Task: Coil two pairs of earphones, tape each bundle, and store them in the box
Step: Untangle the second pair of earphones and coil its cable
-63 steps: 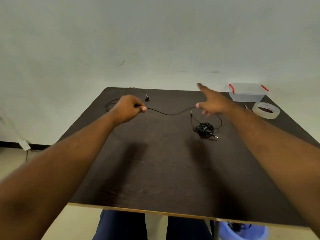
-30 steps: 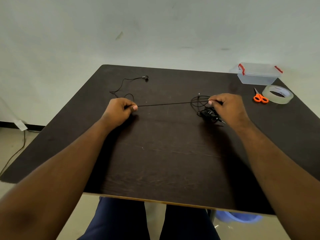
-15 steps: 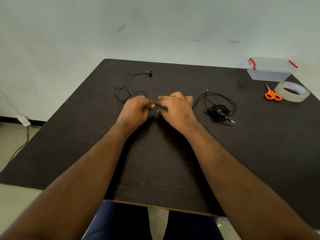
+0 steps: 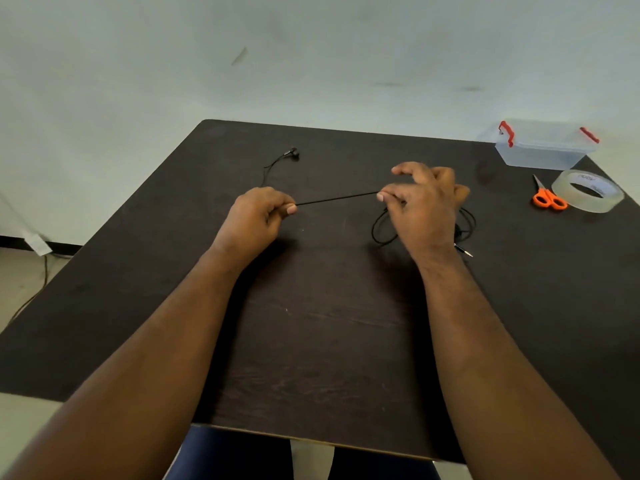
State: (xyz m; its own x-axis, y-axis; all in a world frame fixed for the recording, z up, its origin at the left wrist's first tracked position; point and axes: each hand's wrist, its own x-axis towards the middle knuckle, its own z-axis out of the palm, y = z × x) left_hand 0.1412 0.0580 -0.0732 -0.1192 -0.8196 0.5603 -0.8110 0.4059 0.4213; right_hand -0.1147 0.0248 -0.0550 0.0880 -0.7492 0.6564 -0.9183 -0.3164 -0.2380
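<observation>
Both hands pinch one earphone cable (image 4: 337, 198) taut: left hand (image 4: 254, 220) fisted, right hand (image 4: 424, 206) raised (fingers spread).

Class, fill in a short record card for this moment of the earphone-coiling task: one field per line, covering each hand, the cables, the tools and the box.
left hand: pinches one end of a taut cable stretch
right hand: pinches the other end, remaining fingers spread
stretched cable: straight between the hands, above the table
earbud: lies far left, cable trailing toward left hand
second earphones: loose tangle under right hand, untaped
scissors: right, beside tape roll
box: far right corner, lid on
</observation>
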